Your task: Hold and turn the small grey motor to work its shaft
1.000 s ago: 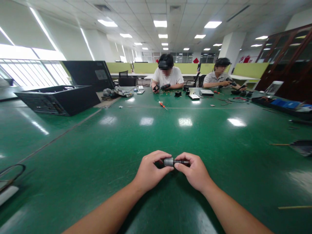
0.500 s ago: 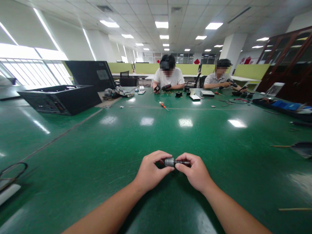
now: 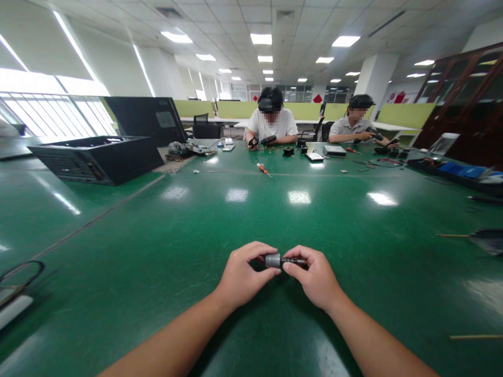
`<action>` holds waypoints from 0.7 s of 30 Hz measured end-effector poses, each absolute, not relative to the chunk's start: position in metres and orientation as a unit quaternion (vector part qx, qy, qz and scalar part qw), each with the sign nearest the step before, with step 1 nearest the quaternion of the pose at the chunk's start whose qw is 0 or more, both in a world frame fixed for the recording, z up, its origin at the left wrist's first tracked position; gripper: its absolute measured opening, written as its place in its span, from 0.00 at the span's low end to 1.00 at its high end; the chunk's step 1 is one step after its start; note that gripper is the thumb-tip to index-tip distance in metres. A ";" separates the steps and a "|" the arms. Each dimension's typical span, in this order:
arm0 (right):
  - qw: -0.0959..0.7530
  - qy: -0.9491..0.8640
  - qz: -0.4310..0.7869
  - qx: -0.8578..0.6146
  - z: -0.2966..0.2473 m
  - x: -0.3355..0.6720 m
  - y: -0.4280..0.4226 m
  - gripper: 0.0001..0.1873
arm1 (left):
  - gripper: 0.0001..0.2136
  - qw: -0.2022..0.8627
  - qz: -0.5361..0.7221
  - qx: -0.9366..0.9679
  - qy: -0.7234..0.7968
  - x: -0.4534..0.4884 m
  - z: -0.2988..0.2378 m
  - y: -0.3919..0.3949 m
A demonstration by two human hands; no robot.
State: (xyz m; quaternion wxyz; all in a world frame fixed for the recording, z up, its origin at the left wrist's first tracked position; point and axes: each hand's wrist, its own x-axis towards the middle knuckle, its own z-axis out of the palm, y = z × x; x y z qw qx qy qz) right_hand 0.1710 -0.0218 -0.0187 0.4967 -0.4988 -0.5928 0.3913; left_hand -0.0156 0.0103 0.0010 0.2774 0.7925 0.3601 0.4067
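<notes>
Both my hands meet low in the middle of the head view, just above the green table (image 3: 157, 251). My left hand (image 3: 240, 276) is closed around one end of a small tool with a grey metal collar (image 3: 272, 260); a bit of red shows by its fingers. My right hand (image 3: 314, 277) pinches the dark shaft that sticks out of the collar to the right. The tool lies level between the two hands. Most of its handle is hidden inside my left fist.
Two people sit across the table, one in white (image 3: 270, 123), one in grey (image 3: 352, 125), among small tools. A red screwdriver (image 3: 262, 169) lies mid-table. A black computer case (image 3: 98, 159) sits far left, a black cable (image 3: 19, 272) near left, a brush (image 3: 485, 238) right.
Nothing has visibly changed: both hands keep their hold on the small tool in the same spot; only the view shifted very slightly.
</notes>
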 end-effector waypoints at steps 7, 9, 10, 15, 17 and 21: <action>0.497 -0.593 0.388 -0.501 -0.019 0.171 -0.022 0.04 | 0.13 0.275 0.415 0.791 0.356 -0.015 0.002 0.010; 0.497 -0.594 0.386 -0.501 -0.019 0.171 -0.022 0.04 | 0.13 0.275 0.417 0.792 0.353 -0.015 0.001 0.011; 0.496 -0.595 0.385 -0.501 -0.019 0.171 -0.022 0.04 | 0.13 0.275 0.417 0.792 0.351 -0.015 0.001 0.011; 0.495 -0.593 0.389 -0.502 -0.019 0.170 -0.023 0.04 | 0.13 0.278 0.414 0.791 0.355 -0.015 0.001 0.011; 0.495 -0.590 0.395 -0.501 -0.019 0.170 -0.023 0.04 | 0.13 0.282 0.415 0.787 0.358 -0.015 0.002 0.011; 0.493 -0.590 0.395 -0.502 -0.019 0.169 -0.023 0.04 | 0.14 0.286 0.418 0.783 0.362 -0.015 0.003 0.011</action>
